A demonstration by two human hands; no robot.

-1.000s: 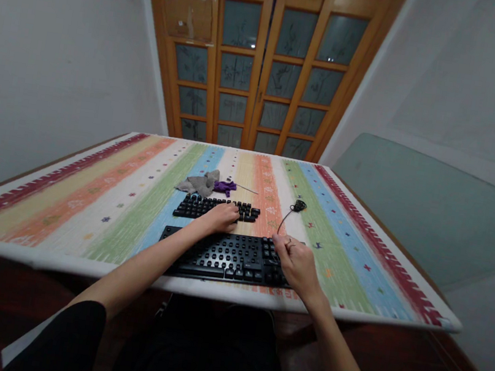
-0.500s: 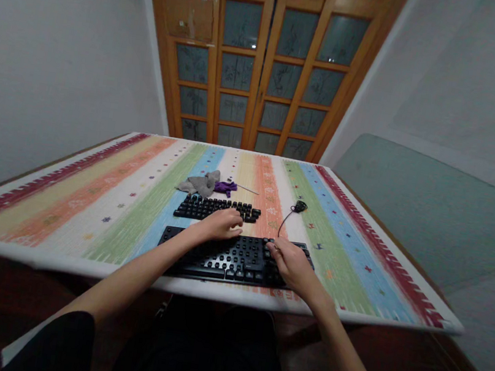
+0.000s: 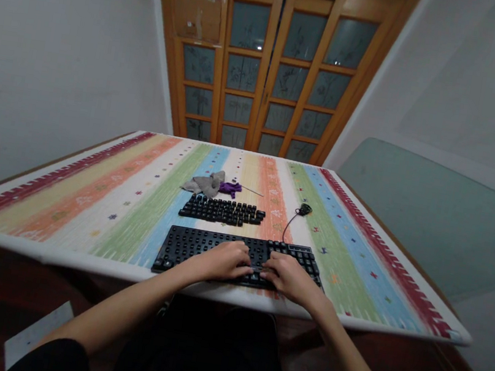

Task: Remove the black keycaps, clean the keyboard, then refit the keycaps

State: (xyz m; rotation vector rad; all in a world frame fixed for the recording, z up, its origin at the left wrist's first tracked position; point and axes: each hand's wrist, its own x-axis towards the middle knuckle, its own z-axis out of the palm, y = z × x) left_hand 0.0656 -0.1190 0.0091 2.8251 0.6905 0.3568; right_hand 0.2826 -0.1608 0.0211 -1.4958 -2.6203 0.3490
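Observation:
A black keyboard (image 3: 202, 242) lies near the table's front edge, with many of its keycaps off and bare switch posts showing. The right-hand key block and some bottom-row keys still have caps. My left hand (image 3: 228, 259) rests over the lower middle of the board, thumb and fingers drawn together. Close beside it, my right hand (image 3: 290, 274) is over the lower right part, its fingertips pinched. Whatever either set of fingertips holds is too small to make out. Just behind the board, loose black keycaps (image 3: 220, 211) sit in rows on the tablecloth.
Behind the keycaps lie a grey cloth (image 3: 205, 183), a purple cloth (image 3: 230, 189) and a thin rod (image 3: 252, 190). The keyboard's coiled cable (image 3: 303, 210) is at the back right. A striped tablecloth (image 3: 131, 218) covers the table.
My left hand has come back from the loose keycaps to the keyboard's lower middle. My right hand has shifted slightly down, and the two hands are now close together.

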